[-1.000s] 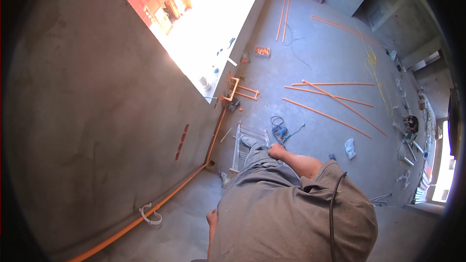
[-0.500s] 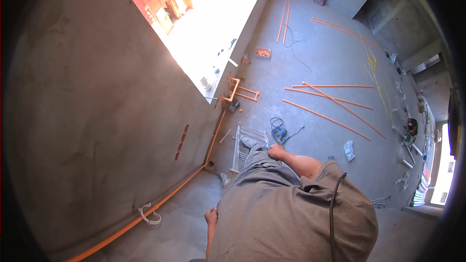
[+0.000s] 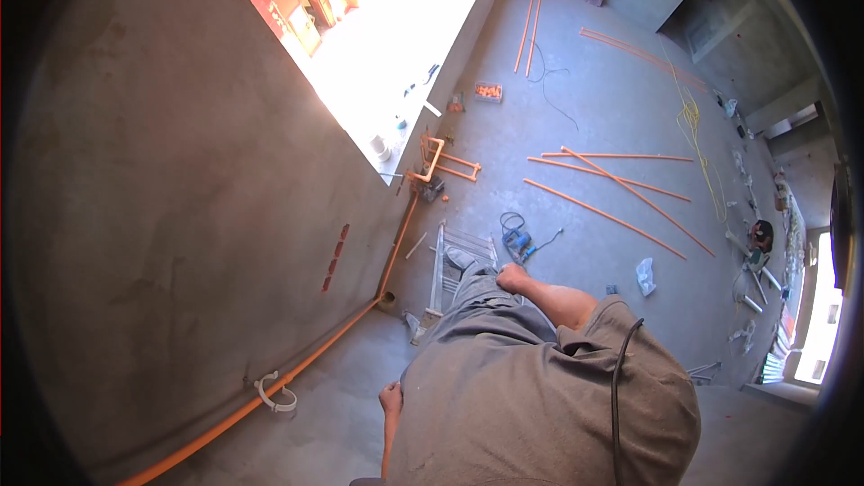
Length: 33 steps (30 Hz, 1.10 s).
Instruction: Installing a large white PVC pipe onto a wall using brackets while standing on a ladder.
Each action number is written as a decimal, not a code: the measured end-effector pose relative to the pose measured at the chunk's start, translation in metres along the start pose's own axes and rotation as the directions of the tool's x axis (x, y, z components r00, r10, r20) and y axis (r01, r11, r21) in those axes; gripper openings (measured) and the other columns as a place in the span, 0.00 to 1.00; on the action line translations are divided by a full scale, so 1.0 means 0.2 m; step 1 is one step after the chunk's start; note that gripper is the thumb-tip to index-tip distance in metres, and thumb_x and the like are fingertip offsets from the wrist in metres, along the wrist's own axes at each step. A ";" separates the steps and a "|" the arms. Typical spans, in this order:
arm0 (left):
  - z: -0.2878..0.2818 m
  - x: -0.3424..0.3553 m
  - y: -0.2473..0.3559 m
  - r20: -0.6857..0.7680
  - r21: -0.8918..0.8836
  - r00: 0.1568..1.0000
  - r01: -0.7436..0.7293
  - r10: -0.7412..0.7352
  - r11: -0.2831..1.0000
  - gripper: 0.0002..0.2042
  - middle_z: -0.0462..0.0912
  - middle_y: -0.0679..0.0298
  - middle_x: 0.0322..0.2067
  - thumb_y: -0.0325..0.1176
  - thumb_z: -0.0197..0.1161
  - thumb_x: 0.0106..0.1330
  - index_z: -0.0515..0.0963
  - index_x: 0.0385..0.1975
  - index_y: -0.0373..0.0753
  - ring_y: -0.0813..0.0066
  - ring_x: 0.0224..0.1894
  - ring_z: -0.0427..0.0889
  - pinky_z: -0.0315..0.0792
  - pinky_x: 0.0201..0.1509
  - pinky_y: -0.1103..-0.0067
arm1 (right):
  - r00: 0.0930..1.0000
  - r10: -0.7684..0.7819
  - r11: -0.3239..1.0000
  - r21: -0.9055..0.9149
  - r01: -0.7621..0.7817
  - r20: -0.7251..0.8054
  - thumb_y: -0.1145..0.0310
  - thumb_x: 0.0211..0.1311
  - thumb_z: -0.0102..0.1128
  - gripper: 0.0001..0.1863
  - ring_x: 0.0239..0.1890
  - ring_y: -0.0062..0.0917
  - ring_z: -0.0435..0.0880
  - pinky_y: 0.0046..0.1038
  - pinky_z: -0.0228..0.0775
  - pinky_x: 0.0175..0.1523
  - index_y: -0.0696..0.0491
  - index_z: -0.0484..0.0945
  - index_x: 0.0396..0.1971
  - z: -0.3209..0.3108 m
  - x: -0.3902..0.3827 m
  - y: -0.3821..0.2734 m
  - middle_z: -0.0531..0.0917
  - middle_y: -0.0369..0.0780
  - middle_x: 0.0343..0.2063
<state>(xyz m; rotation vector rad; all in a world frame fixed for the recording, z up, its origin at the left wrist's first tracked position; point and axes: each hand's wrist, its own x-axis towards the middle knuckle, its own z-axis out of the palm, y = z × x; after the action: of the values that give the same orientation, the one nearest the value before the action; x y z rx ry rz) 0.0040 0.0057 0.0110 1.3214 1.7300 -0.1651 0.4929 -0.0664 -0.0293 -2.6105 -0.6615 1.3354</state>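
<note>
From the left, I noted the orange pipe (image 3: 297,369) clipped low along the wall, presumably fixed in place. The left hand (image 3: 391,396) hung clenched and empty above it; the right hand (image 3: 511,278) rested fisted on the thigh, over the ladder (image 3: 443,265).

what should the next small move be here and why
Probably a careful step down. The person stands high on a metal ladder with one foot on a rung. Both the left hand and the right hand look empty, at the person's sides, not gripping the ladder, so steadying comes first.
</note>
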 end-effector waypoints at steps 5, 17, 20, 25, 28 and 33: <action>0.04 0.08 -0.20 -0.015 -0.025 0.996 -0.084 0.084 0.996 0.15 0.86 0.54 0.33 0.38 0.60 0.61 0.83 0.38 0.32 0.69 0.38 0.84 0.74 0.46 0.76 | 1.000 -0.016 1.000 0.025 0.016 -0.005 0.65 0.47 0.54 0.15 0.43 0.46 0.82 0.39 0.73 0.50 0.57 0.83 0.31 0.03 0.03 -0.01 0.82 0.54 0.36; 0.02 0.05 -0.13 0.038 0.046 0.999 -0.029 0.027 0.999 0.15 0.86 0.55 0.32 0.40 0.60 0.61 0.83 0.37 0.33 0.69 0.37 0.84 0.74 0.45 0.76 | 0.999 -0.029 1.000 0.005 0.029 -0.018 0.65 0.46 0.54 0.15 0.37 0.43 0.85 0.37 0.75 0.46 0.58 0.84 0.29 0.02 0.03 0.00 0.83 0.53 0.32; 0.02 0.05 -0.09 0.037 0.025 0.999 0.020 -0.021 0.999 0.16 0.86 0.55 0.31 0.40 0.60 0.60 0.83 0.37 0.33 0.70 0.37 0.85 0.74 0.45 0.76 | 1.000 0.000 1.000 0.007 0.000 -0.003 0.65 0.46 0.54 0.15 0.39 0.43 0.84 0.37 0.75 0.47 0.57 0.84 0.31 0.00 0.02 0.00 0.83 0.53 0.34; 0.03 0.07 -0.14 0.005 -0.029 1.000 -0.029 0.029 0.999 0.16 0.85 0.55 0.26 0.41 0.60 0.60 0.83 0.30 0.32 0.70 0.29 0.81 0.73 0.39 0.74 | 1.000 -0.004 1.000 0.013 0.004 0.005 0.65 0.47 0.55 0.15 0.41 0.44 0.84 0.37 0.74 0.49 0.57 0.84 0.32 0.01 0.03 0.01 0.83 0.54 0.35; 0.01 0.03 -0.09 0.007 -0.074 0.999 -0.046 0.047 0.996 0.17 0.82 0.55 0.22 0.42 0.60 0.61 0.81 0.25 0.31 0.69 0.25 0.78 0.71 0.34 0.71 | 1.000 0.006 1.000 0.030 -0.006 0.001 0.65 0.47 0.54 0.16 0.41 0.44 0.83 0.38 0.74 0.49 0.57 0.84 0.32 0.03 0.04 0.03 0.83 0.54 0.35; 0.00 0.01 -0.04 -0.019 0.029 0.997 -0.071 0.071 0.997 0.20 0.78 0.52 0.18 0.44 0.59 0.61 0.77 0.19 0.29 0.68 0.22 0.74 0.68 0.32 0.69 | 1.000 0.023 0.999 0.027 -0.023 -0.008 0.65 0.47 0.54 0.15 0.41 0.45 0.83 0.38 0.73 0.49 0.57 0.84 0.32 0.03 0.03 0.01 0.83 0.54 0.36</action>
<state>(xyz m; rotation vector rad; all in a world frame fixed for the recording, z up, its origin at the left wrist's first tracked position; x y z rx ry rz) -0.0030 0.0034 0.0057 1.4072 1.7003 -0.1365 0.4927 -0.0665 -0.0375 -2.6088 -0.6094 1.3290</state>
